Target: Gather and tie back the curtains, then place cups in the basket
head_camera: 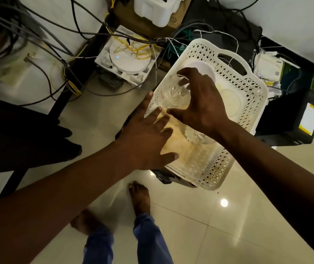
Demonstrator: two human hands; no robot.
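Note:
A white perforated plastic basket with a cut-out handle stands on a dark box above the tiled floor. My right hand reaches into it from above, fingers curled round a clear cut-glass cup near the basket's left wall. A second clear glass cup lies in the basket under my right wrist. Two white round dishes or lids sit further in. My left hand is spread flat with straight fingers over the basket's near left rim.
Tangled grey, yellow and green cables and a white round device in foam packing crowd the floor behind the basket. A black printer-like box stands to the right. My bare feet are on glossy tiles below.

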